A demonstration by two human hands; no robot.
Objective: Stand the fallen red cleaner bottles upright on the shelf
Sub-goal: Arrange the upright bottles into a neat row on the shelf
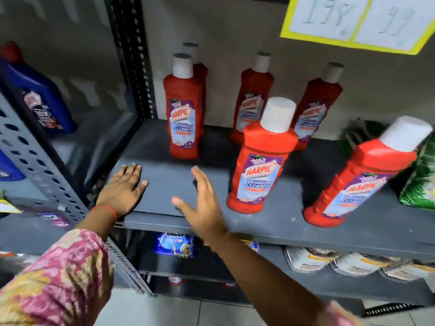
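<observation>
Six red cleaner bottles [260, 158] with white caps stand upright on the grey shelf [270, 222], four toward the back and two nearer the front edge. The left hand [122, 190] lies flat, palm down, on the shelf's front left part, a red thread at its wrist. The right hand [202, 203] hovers open beside it, fingers [199, 175] spread, touching no bottle. A green packet [421, 182] sits at the right.

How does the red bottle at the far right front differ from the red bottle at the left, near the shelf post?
The right front bottle appears to lean right; the left bottle stands straight. The right one sits nearer the shelf's front edge; the left one sits further back. Both have white caps and Harpic labels.
</observation>
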